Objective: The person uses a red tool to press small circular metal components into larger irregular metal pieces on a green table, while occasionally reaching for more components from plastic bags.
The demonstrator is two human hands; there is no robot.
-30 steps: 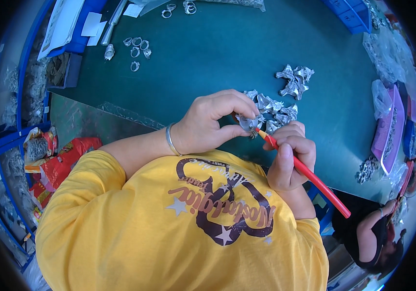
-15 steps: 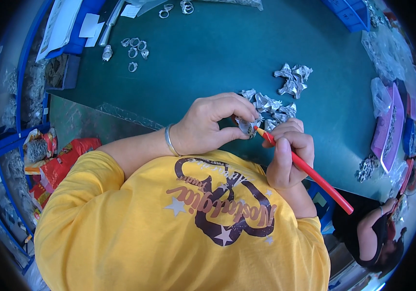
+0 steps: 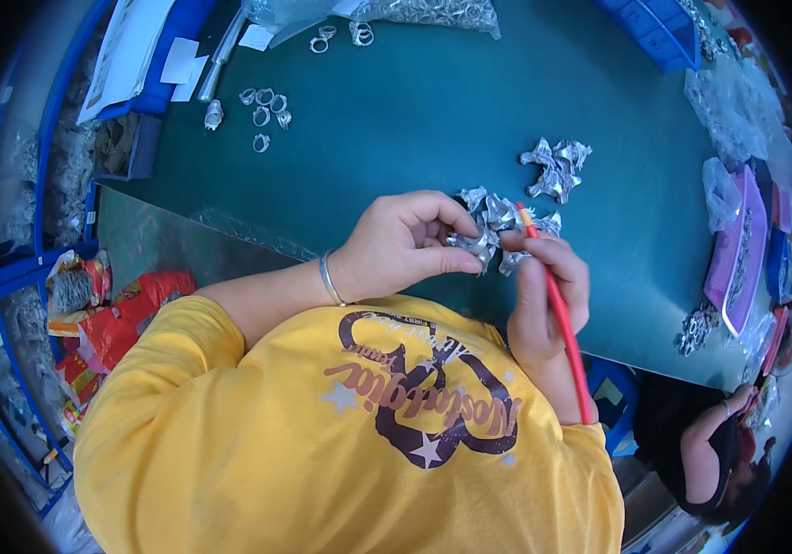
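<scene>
Between the thumb and fingers of my left hand (image 3: 410,235) is a shiny silver-coloured ring (image 3: 477,246), wide and irregular in shape. My right hand (image 3: 544,291) is closed around a red pencil (image 3: 562,319), its sharpened end pointing up and away from me. That tip stands over a cluster of silver metal pieces (image 3: 501,212) lying just beyond both hands. A smaller group of similar pieces (image 3: 556,170) lies farther off on the green tabletop (image 3: 386,111). Fingers partly cover the ring.
Several rings (image 3: 264,106) lie at the far left, near a tapered metal rod (image 3: 220,57). A clear bag of rings (image 3: 423,11) is at the back. Blue bin (image 3: 656,32) and purple basket (image 3: 737,249) stand on the right. Another person (image 3: 701,443) is at lower right.
The pencil tip has left the ring and swung up and away from me, turning the pencil steeper. My left hand has tilted the ring, keeping its pinch.
</scene>
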